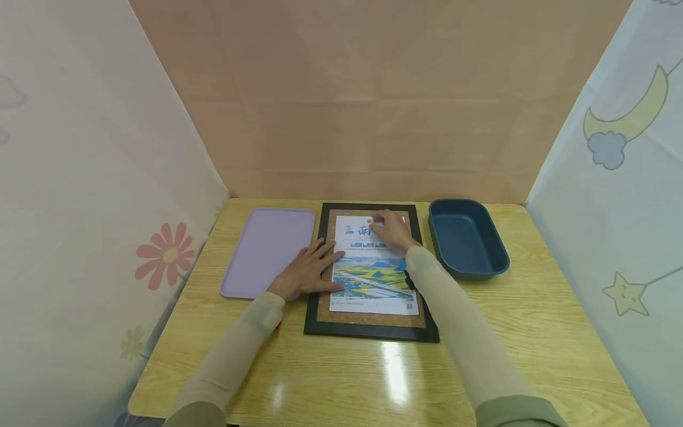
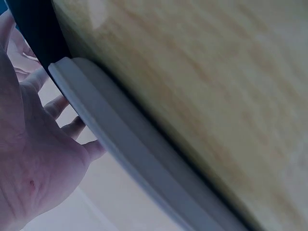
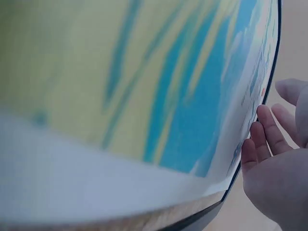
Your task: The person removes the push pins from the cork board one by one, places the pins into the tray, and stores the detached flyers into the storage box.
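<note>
Up high, the head view faces forward and down over the wooden tabletop (image 1: 533, 320); close in, left wrist shares its lilac tray (image 1: 277, 240), right wrist its poster (image 1: 373, 284).

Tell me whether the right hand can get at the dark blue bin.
Likely yes: the dark blue bin stands just right of the right hand, with only the flat black board edge seen between them.

The table (image 1: 555, 332), a pale yellow surface with wood grain, reflected glare near its front edge. On it lay, from left to right, a lilac tray (image 1: 272, 243), a black-framed cork board (image 1: 368, 331) and a dark blue tub (image 1: 469, 243); the board stood upright lengthwise, near both.
</note>
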Tool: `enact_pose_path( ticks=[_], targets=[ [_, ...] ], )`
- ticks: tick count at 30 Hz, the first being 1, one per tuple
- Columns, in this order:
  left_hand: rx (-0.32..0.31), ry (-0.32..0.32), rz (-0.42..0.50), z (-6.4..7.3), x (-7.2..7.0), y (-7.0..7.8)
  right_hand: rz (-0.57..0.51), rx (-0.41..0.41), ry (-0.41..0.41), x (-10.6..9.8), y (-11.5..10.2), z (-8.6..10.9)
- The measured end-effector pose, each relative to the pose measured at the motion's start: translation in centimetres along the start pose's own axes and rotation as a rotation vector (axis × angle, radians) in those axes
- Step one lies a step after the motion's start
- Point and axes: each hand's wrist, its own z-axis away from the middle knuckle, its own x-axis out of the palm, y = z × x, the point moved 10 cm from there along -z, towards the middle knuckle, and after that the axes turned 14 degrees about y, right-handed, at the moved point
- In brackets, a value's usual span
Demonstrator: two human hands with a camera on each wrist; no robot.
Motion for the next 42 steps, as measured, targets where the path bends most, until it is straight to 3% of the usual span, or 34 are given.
enact_pose_path(
  ticks=[13,23,42],
  targets=[
    [-0.008,0.004,0.005,-0.1,0.2,-0.2,-0.103,0.133,0.029,0.3,0.7,-0.2],
    [0.002,0.019,-0.002,0.0,-0.2,0.2,-0.064,0.117,0.069,0.7,1.0,-1.0],
    [0.004,0.019,0.010,0.0,-0.4,0.4,-0.056,0.183,0.079,0.9,1.6,-1.7]
  ],
)
